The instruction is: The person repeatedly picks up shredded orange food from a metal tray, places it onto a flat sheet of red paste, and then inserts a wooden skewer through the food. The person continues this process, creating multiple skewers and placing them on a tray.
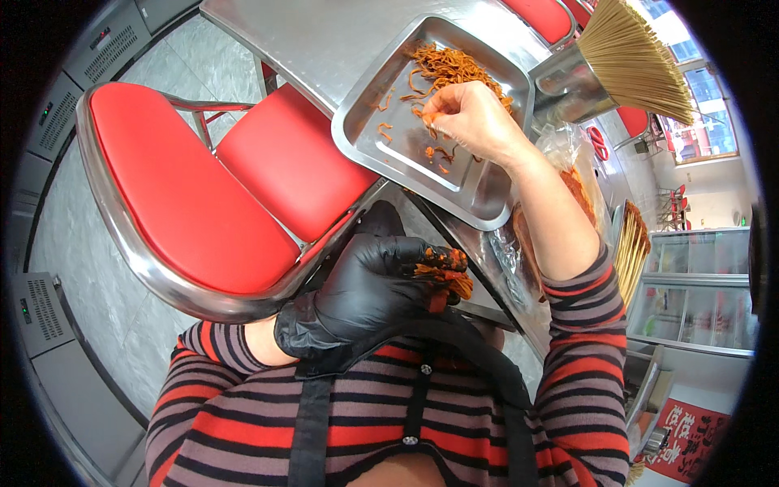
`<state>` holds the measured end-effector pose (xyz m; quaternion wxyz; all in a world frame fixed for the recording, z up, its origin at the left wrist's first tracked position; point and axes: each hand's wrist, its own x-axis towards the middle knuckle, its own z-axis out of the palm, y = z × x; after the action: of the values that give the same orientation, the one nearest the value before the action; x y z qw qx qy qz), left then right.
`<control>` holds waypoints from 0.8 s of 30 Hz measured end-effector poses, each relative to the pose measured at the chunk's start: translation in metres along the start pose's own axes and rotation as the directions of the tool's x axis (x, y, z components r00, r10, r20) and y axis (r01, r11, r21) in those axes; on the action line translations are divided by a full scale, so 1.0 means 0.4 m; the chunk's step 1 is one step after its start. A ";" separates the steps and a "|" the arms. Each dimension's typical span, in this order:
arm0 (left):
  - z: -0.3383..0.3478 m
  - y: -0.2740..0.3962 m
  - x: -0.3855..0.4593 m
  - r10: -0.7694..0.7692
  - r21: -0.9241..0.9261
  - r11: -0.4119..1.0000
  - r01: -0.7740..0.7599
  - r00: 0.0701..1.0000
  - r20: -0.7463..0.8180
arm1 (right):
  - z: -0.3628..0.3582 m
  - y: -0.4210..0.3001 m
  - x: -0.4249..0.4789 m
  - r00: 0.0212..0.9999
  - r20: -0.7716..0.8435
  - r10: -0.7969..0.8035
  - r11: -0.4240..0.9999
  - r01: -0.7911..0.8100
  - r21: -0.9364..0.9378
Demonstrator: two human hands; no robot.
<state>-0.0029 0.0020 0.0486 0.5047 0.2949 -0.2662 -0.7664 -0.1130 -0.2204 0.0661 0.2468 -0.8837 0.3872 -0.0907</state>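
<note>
My left hand (377,274), in a black glove, is closed around a small bunch of orange-red seasoned food strips (453,280) close to my body. Sauce smears the glove's fingertips. Bare and reaching forward, my right hand (475,119) is over a rectangular stainless steel tray (359,131). Its thumb and forefinger pinch together, with a bit of orange strip at the tips. A heap of the same strips (450,64) lies at the tray's far end, and scattered pieces (447,155) lie nearer to me.
A metal canister (572,85) packed with thin bamboo skewers (639,61) lies right of the tray. A plastic bag of reddish food (575,176), red-handled scissors (598,143) and loaded skewers (633,255) are beyond my right arm. A red chair (182,189) stands to the left, against the steel table (304,36).
</note>
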 end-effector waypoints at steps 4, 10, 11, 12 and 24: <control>0.001 0.008 0.001 -0.015 0.046 0.999 0.015 1.000 -0.005 | 0.025 -0.002 0.009 0.992 -0.047 -0.118 0.987 0.123 0.104; 0.001 -0.008 0.006 0.032 0.042 0.999 -0.031 0.999 -0.026 | 0.039 -0.047 -0.002 0.981 -0.128 -0.145 0.970 0.115 -0.216; 0.001 -0.008 0.007 0.016 0.058 0.998 -0.015 0.999 -0.030 | 0.049 -0.050 -0.005 0.973 -0.115 -0.199 0.954 0.165 -0.249; 0.003 -0.009 0.008 0.027 0.049 0.999 -0.025 0.999 -0.042 | 0.058 -0.076 -0.012 0.979 -0.108 -0.175 0.964 0.148 -0.222; 0.000 -0.019 0.011 0.037 0.076 0.997 -0.034 0.998 -0.043 | 0.030 -0.025 -0.021 0.970 -0.054 -0.237 0.940 0.214 -0.267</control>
<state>-0.0089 0.0006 0.0425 0.5125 0.3259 -0.2888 -0.7401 -0.1081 -0.2041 0.0611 0.1004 -0.9422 0.3021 -0.1044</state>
